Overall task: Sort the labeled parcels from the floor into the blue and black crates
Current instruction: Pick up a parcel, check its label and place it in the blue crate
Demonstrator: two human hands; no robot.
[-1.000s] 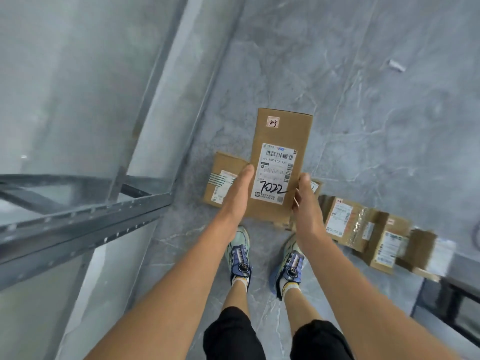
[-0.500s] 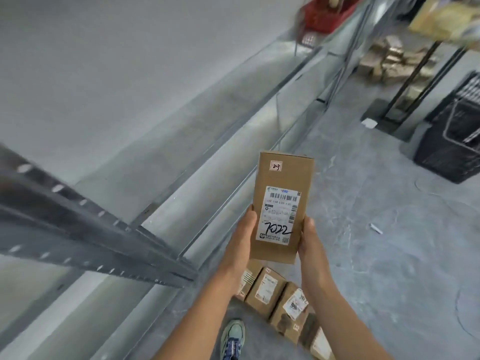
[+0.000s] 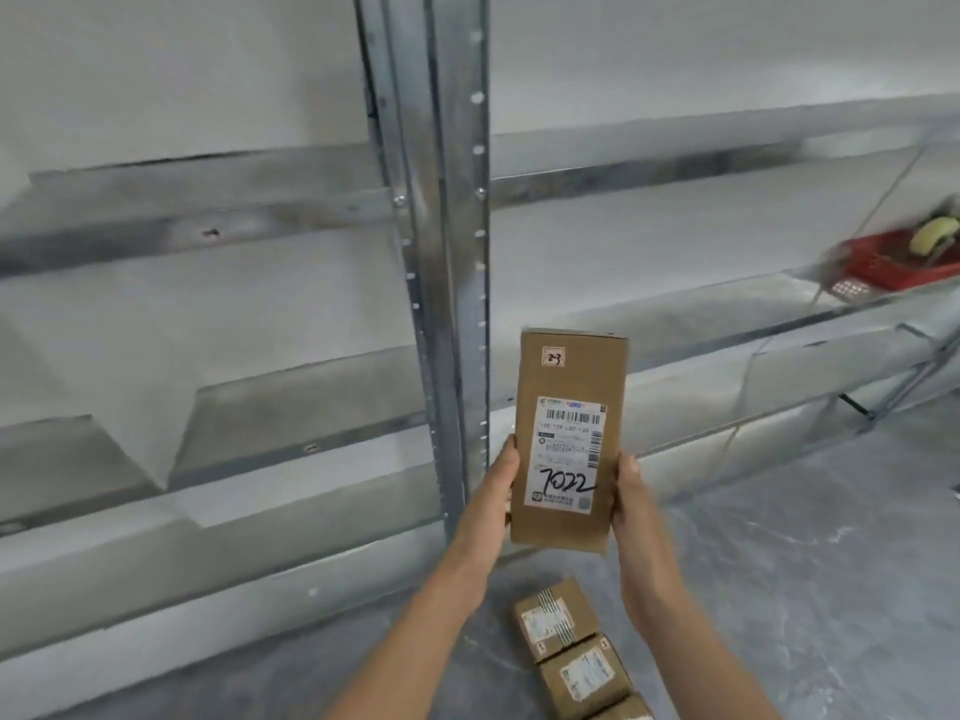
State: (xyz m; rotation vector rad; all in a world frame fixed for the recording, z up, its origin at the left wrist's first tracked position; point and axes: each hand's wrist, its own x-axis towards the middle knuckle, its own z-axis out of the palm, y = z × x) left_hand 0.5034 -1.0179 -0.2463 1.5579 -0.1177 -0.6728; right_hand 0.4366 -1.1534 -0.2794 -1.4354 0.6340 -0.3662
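wall (image 3: 182,70): plain white, matte, directly behind the rack
rack: galvanised steel shelving spanning the full width of the view, several tiers
upright (image 3: 457,200): perforated steel post, vertical, mid-frame; bolts at the beam joints; splits the rack into a left and a right bay
upper beam (image 3: 208,200): grey steel, horizontal, left bay
middle shelf (image 3: 291,402): grey metal deck, dull sheen
right-bay shelf (image 3: 727,314): same deck, slopes off towards the far right edge
basket (image 3: 893,259): red plastic mesh, sits on the right-bay shelf; yellowish round item inside, too blurred to identify
floor (image 3: 805,563): grey marbled tile, pale veins, slight gloss
light: even, diffuse; soft shadows under the shelf decks
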